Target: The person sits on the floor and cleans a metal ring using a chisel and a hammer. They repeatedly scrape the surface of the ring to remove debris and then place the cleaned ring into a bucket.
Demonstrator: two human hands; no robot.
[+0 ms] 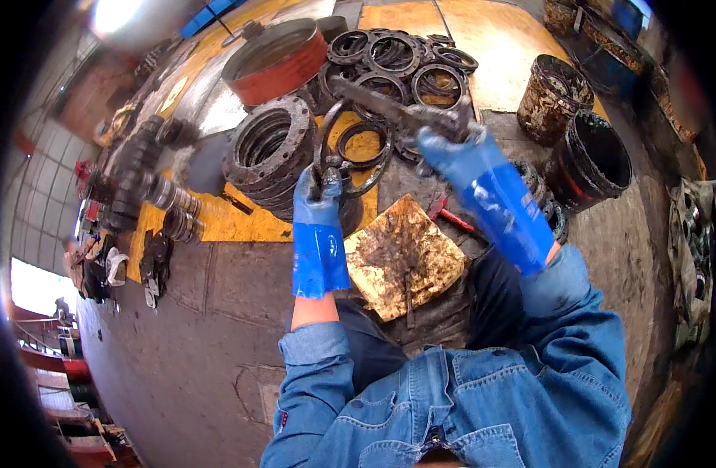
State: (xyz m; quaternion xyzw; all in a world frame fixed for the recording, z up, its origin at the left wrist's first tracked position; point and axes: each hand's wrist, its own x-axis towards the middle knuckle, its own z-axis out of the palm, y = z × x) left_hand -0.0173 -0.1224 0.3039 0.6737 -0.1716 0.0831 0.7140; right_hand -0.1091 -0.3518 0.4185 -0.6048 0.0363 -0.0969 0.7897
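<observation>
My left hand (319, 191), in a blue glove blackened at the fingers, is closed on the lower edge of a dark, greasy metal ring (320, 140). The ring is raised and tilted in front of the stacked rings. My right hand (461, 152), also gloved in blue and smeared by motion, grips a flat, blade-like tool (377, 101), its handle hidden in the fingers. The blade points left across the top of the held ring; whether the two touch I cannot tell. Between my knees lies a dirty yellowish square pad (408, 253) with dark grime on it.
A stack of thick flanged rings (272, 148) stands beyond my left hand, with a pile of thinner rings (393, 58) behind. A red-sided round tub (276, 66) is at the back. Two grimy buckets (556, 97) stand at right. A red-handled tool (455, 218) lies beside the pad.
</observation>
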